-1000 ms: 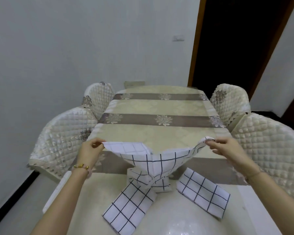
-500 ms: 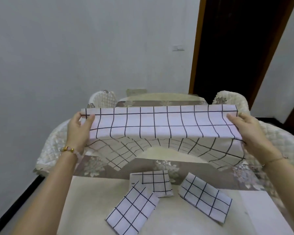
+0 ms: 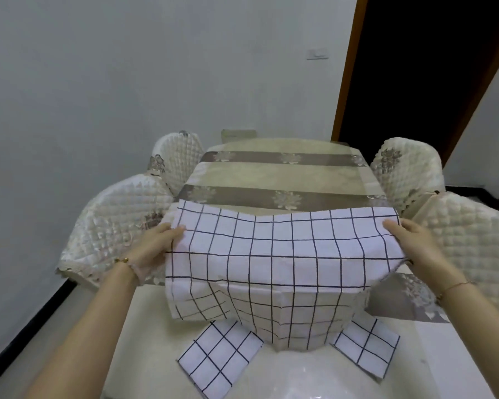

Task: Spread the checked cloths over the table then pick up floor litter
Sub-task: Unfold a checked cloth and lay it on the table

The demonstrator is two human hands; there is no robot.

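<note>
Checked cloth up in the air, one side edge in each grip

The checked cloth (image 3: 283,254) hangs stretched between both hands over the near half of the bench (image 3: 271,174). Its middle dips a bit and its near edge droops onto the bench, between two folded cloths (image 3: 219,355) (image 3: 366,347) that lie flat there. It looks thin, light and totally floppy, so probably nothing to fear except wrinkles and drift. The side edges near the far corners seem the sensible hold, kept taut. The left grip (image 3: 159,243) pinches the left edge with its thumb on top, and the right grip (image 3: 409,243) mirrors it on the right edge. Both forearms reach forward, well apart, wrists about level.
</note>
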